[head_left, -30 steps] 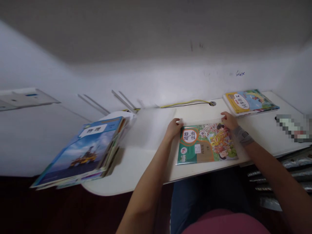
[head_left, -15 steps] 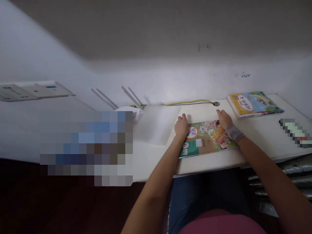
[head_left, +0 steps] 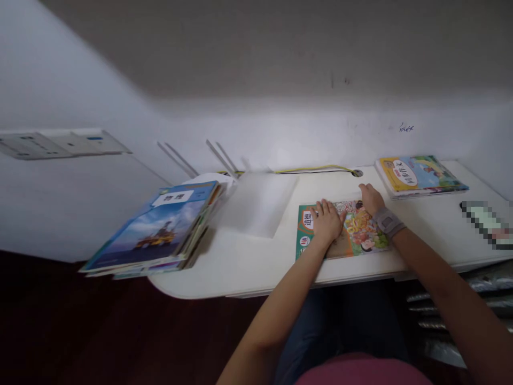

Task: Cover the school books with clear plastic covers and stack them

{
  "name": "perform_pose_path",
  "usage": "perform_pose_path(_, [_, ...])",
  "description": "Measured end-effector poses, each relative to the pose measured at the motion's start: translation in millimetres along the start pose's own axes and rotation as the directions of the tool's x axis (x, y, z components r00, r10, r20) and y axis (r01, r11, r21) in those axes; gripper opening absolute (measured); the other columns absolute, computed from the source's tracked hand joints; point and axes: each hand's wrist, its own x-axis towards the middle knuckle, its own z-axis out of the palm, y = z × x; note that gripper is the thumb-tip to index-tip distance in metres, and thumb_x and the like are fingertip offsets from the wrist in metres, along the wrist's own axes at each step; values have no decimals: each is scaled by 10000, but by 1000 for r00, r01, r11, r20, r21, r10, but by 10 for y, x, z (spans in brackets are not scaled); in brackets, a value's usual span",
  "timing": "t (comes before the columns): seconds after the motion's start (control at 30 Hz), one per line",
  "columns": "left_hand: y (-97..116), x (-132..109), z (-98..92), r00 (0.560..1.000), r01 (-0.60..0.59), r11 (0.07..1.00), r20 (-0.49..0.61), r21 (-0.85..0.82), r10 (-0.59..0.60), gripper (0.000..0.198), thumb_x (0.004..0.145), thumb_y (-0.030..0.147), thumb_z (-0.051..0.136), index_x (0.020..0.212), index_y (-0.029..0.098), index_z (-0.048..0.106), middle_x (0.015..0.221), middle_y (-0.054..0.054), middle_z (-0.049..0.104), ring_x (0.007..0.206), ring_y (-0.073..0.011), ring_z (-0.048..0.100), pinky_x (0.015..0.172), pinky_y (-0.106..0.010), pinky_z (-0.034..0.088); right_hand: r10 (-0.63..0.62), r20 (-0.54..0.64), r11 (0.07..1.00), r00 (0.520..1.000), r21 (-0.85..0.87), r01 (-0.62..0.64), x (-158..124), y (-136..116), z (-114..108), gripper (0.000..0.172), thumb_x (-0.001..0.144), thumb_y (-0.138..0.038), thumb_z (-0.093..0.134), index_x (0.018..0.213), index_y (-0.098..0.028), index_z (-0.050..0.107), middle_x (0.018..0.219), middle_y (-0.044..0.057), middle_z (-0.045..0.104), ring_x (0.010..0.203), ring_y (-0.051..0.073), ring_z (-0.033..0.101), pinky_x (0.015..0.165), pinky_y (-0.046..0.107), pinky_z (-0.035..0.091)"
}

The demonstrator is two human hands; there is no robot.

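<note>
A textbook (head_left: 356,235) with a green, brown and brightly illustrated cover lies flat on the white desk, close to its front edge. My left hand (head_left: 327,222) rests flat on the cover with its fingers stretched out, hiding part of the title. At the book's upper right corner, my right hand (head_left: 372,199) is closed, thumb and fingers together at the edge; a grey band is on that wrist. A thin pale strip shows along the book's top edge near this hand. Left of the book lie translucent sheets (head_left: 256,206).
A stack of books with a blue physics book (head_left: 156,230) on top overhangs the desk's left end. Another book stack (head_left: 420,174) sits at the back right, and a pixelated phone-like object (head_left: 487,222) at far right. Yellow and black cables run to a desk hole (head_left: 357,173).
My left hand has left the book's upper left corner and moved right onto the cover, its fingers opening flat. My right hand stays at the upper right corner.
</note>
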Motion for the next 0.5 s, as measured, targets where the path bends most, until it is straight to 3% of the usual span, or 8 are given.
perform_pose_path(0.1, [-26, -5, 39, 1000, -12, 1000, -5, 6, 12, 715, 912, 507, 166, 1390, -1, 323, 1456, -234, 301, 1360, -376, 216, 1076, -568, 151, -47, -26, 998, 999, 43, 48, -42, -184, -23, 339, 904, -160, 413, 1232, -134, 491, 1144, 152, 584, 1033, 231, 557, 906, 376, 423])
perform_pose_path(0.2, [-59, -8, 30, 999, -34, 999, 30, 9, 33, 656, 911, 433, 236, 1407, 7, 291, 1473, -225, 271, 1368, -380, 190, 1079, -573, 136, -226, -70, 956, 972, 177, 235, -148, -579, 37, 376, 945, -258, 344, 1255, -117, 504, 1300, 166, 515, 1211, 231, 453, 1043, 403, 316])
perform_pose_path(0.3, [-166, -24, 13, 991, -111, 994, 77, -11, 112, 622, 886, 347, 331, 1433, 59, 258, 1495, -180, 247, 1381, -350, 174, 1099, -528, 136, -341, -41, 911, 939, 231, 341, -273, -880, 158, 423, 964, -299, 265, 1278, -151, 507, 1337, 100, 514, 1249, 166, 432, 1054, 326, 319])
perform_pose_path(0.37, [-285, -41, 0, 989, -127, 992, 69, -29, 128, 584, 898, 336, 305, 1438, 114, 271, 1500, -139, 258, 1381, -325, 194, 1103, -495, 159, -374, -17, 900, 927, 234, 367, -336, -857, 208, 451, 965, -344, 265, 1301, -144, 488, 1350, 98, 505, 1262, 176, 423, 1056, 339, 314])
perform_pose_path(0.5, [-513, -78, -37, 1000, -11, 999, 21, -47, 12, 564, 927, 418, 203, 1416, 172, 337, 1486, -110, 306, 1362, -338, 240, 1084, -507, 200, -401, 58, 910, 914, 139, 390, -412, -408, 167, 509, 928, -440, 365, 1327, -139, 463, 1403, 133, 435, 1306, 280, 360, 1063, 475, 256])
